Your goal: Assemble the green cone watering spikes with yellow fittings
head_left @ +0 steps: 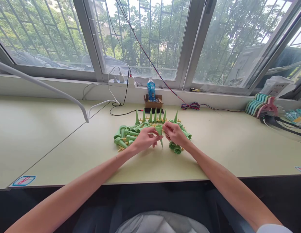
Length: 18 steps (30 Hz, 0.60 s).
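Observation:
My left hand (147, 139) is closed around a green plastic plant-watering spike (159, 128), its wide open end up and its point down. Close beside that rim, my right hand (175, 132) has its fingers pinched; whatever they may hold is hidden. To the left lies a heap of similar green spikes (122, 142) with small yellow valve pieces (121, 149) among them. Behind my hands, several spikes (150, 117) stand point up in a row, with yellow pieces by their bases. Two spikes (177, 149) lie under my right wrist, open ends facing me.
A small cardboard box (153, 104) with a blue-labelled bottle (151, 89) stands against the window ledge, behind a dark flat object (154, 110). Cables (190, 105) run along the back. Coloured hangers (259, 105) stand at the right. A white cable (55, 85) arches at left.

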Motion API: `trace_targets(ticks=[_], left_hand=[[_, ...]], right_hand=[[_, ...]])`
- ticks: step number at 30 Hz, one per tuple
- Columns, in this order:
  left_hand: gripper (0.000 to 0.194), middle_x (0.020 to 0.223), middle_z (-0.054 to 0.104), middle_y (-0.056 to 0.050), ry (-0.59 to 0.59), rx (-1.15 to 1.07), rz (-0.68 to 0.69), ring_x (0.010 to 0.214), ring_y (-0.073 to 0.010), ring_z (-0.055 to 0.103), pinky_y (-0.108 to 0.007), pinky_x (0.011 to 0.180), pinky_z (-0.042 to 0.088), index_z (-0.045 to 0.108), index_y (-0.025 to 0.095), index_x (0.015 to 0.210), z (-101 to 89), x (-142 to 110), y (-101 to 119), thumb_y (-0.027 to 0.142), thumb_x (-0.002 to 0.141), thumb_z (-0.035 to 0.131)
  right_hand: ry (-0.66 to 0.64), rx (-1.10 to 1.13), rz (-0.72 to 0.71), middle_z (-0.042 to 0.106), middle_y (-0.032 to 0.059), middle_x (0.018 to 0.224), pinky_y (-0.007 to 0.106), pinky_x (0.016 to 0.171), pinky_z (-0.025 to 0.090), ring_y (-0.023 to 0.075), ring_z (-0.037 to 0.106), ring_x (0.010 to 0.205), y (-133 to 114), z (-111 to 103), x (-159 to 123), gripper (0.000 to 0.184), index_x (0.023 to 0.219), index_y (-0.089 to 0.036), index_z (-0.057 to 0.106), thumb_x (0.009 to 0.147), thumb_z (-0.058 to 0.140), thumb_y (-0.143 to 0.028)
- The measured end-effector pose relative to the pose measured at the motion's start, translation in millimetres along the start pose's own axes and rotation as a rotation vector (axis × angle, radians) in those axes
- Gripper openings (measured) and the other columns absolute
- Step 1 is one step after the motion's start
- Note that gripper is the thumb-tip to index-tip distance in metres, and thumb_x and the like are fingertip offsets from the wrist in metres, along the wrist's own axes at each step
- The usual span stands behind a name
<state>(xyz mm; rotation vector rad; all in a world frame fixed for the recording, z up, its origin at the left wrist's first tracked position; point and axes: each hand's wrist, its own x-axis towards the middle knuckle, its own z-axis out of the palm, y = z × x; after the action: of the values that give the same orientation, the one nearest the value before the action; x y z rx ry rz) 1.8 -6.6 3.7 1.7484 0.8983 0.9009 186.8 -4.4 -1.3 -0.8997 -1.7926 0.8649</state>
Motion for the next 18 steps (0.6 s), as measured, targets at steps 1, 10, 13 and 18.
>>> trace_targets(ticks=[1,10,13,18], left_hand=[[0.038,0.072,0.061,-0.001,0.01,0.019,0.012,0.048,-0.0105,0.058,-0.024,0.047,0.044,0.052,0.016,0.069,0.3,-0.1,0.5,0.047,0.07,0.075],[0.033,0.071,0.06,-0.002,0.075,0.147,0.093,0.048,-0.0112,0.056,-0.024,0.043,0.042,0.057,0.017,0.071,3.0,-2.1,4.2,0.047,0.075,0.07],[0.032,0.086,0.061,-0.005,0.097,0.184,0.131,0.049,-0.01,0.056,-0.024,0.044,0.042,0.06,0.017,0.074,2.8,-1.2,0.6,0.047,0.076,0.068],[0.024,0.093,0.057,-0.005,0.117,0.242,0.186,0.051,-0.0091,0.054,-0.026,0.05,0.045,0.067,0.02,0.081,1.3,0.3,-4.7,0.044,0.079,0.065]], right_hand=[[-0.002,0.011,-0.004,0.035,-0.0063,0.054,0.024,0.041,0.032,0.0087,0.039,0.041,-0.3,-0.1,-0.1,0.032,0.073,-0.022,0.041,0.094,0.046,-0.046],[-0.015,0.005,-0.006,0.037,-0.0073,0.051,0.023,0.043,0.033,0.0084,0.04,0.04,3.0,-2.4,0.7,0.032,0.076,-0.021,0.044,0.094,0.045,-0.047],[-0.015,-0.005,-0.004,0.039,-0.007,0.049,0.023,0.044,0.033,0.0089,0.04,0.04,1.3,-2.5,0.3,0.031,0.075,-0.021,0.045,0.094,0.045,-0.045],[-0.038,-0.058,-0.011,0.043,-0.0061,0.047,0.023,0.046,0.034,0.0092,0.038,0.041,-6.2,-2.1,-1.7,0.028,0.074,-0.02,0.047,0.094,0.046,-0.039]])
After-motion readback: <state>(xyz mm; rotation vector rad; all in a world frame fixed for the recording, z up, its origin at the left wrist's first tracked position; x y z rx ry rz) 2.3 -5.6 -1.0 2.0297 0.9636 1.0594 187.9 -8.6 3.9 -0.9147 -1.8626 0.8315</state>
